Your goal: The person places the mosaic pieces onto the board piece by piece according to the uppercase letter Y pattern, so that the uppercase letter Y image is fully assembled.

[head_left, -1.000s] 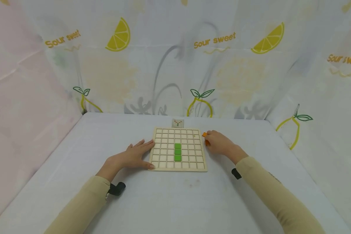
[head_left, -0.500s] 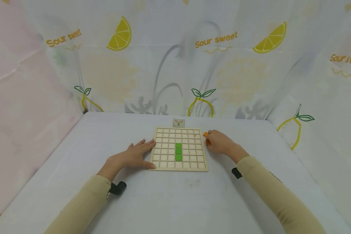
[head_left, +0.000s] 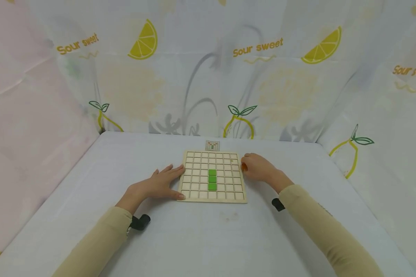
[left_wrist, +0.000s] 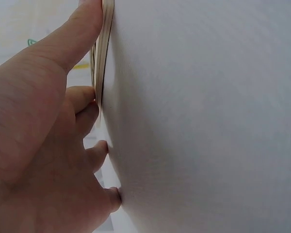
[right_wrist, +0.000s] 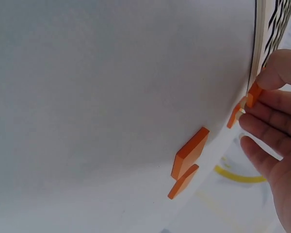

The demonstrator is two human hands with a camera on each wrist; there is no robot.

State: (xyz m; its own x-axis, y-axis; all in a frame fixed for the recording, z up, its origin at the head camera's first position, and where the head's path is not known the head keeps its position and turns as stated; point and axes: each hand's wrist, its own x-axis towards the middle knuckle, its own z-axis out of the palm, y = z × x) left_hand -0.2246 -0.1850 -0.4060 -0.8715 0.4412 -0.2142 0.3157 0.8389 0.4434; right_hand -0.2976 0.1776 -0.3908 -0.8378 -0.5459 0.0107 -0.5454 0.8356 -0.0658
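A square wooden grid board (head_left: 198, 185) lies on the white table, with three green tiles (head_left: 212, 179) in a column near its middle. My left hand (head_left: 158, 184) is spread flat at the board's left side, thumb and fingertips on its edge; the left wrist view shows the thumb (left_wrist: 82, 29) against the wooden rim. Just off the board's right edge, my right hand (head_left: 259, 167) pinches an orange tile (right_wrist: 255, 92) between thumb and fingers. Another orange tile (right_wrist: 235, 114) sits right by those fingertips.
Two more orange tiles, a nearer one (right_wrist: 190, 153) and a farther one (right_wrist: 183, 182), lie on the table in the right wrist view. Behind the board is a small pattern card (head_left: 212, 145). Printed cloth walls (head_left: 194, 77) enclose the table at the back and sides.
My right hand has shifted slightly left toward the board's edge, and the orange tile that showed beyond its fingertips is now hidden in the head view. The left hand stays on the board.
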